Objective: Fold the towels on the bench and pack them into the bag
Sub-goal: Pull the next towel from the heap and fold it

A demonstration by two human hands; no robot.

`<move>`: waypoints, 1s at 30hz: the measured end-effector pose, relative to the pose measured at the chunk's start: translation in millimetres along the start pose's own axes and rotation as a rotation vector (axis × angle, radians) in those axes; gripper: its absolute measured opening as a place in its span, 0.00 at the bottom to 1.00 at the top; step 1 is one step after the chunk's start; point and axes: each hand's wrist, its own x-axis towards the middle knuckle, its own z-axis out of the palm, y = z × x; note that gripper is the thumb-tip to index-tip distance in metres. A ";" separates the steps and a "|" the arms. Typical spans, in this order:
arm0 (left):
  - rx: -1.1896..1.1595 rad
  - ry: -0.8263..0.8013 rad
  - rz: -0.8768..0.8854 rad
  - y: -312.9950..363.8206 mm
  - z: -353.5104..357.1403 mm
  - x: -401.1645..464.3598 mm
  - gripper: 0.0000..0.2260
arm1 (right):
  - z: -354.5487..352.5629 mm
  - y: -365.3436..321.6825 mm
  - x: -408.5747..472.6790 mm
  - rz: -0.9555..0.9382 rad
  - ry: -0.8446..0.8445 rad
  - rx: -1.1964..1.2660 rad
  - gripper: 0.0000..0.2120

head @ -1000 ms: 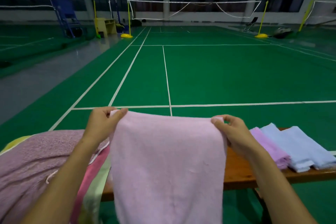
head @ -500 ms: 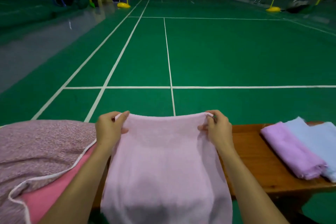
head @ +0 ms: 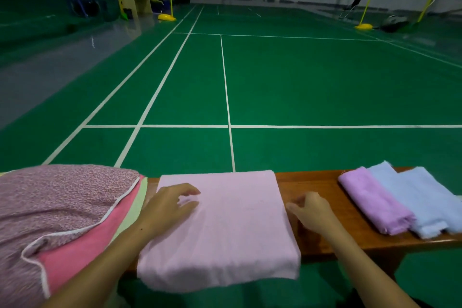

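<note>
A pale pink towel (head: 232, 227) lies folded flat across the wooden bench (head: 325, 220), its near edge hanging over the front. My left hand (head: 170, 205) rests on the towel's left part with loose fingers, holding nothing. Just off the towel's right edge, my right hand (head: 310, 210) hovers over the bare wood, fingers relaxed and empty. To the left lies a heap of unfolded towels: a mauve speckled one (head: 57, 197) on top, a pink one (head: 82, 247) and a light green one (head: 130, 210) beneath. No bag is in view.
Folded towels sit at the bench's right end: a purple one (head: 372, 202) and light blue ones (head: 420, 202). Beyond the bench stretches a green badminton court floor (head: 300, 82) with white lines, a net and yellow posts far off.
Both hands held the pink towel's top corners up; now the towel lies folded on the bench and both hands have let go of it. The view has tilted up slightly.
</note>
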 end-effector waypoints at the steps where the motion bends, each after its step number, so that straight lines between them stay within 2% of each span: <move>1: 0.001 -0.027 0.022 5.9 3.6 -4.9 0.09 | 1.8 5.6 -5.7 -0.001 -0.033 0.000 0.12; 4: -0.053 -0.081 0.047 23.3 15.0 -12.1 0.08 | 7.5 7.7 -24.3 -0.053 -0.103 -0.039 0.20; 8: -0.041 -0.144 0.067 36.9 33.2 -8.5 0.09 | 15.3 -3.0 -37.4 -0.060 -0.181 -0.011 0.17; 13: 0.199 -0.145 0.107 43.0 49.4 7.2 0.09 | 20.0 -12.7 -43.8 -0.042 -0.122 0.072 0.12; 16: 0.321 -0.136 0.142 48.1 55.5 15.3 0.11 | 19.7 -18.4 -47.1 -0.026 -0.087 0.293 0.15; 18: 0.326 -0.112 0.162 55.8 59.7 18.8 0.12 | 21.3 -22.4 -51.8 -0.066 -0.063 0.387 0.18; 20: 0.226 -0.117 0.180 66.9 63.0 20.9 0.13 | 23.3 -26.1 -57.4 -0.172 -0.038 0.386 0.19; 23: 0.016 -0.245 0.217 86.8 62.7 25.6 0.21 | 24.9 -32.6 -65.3 -0.338 -0.047 0.340 0.18; 26: -0.025 -0.406 0.266 96.0 59.5 29.7 0.27 | 27.7 -35.6 -70.0 -0.454 -0.123 0.297 0.17; 30: 0.021 -0.531 0.261 93.7 61.6 32.8 0.18 | 27.9 -34.7 -72.5 -0.530 -0.192 0.278 0.19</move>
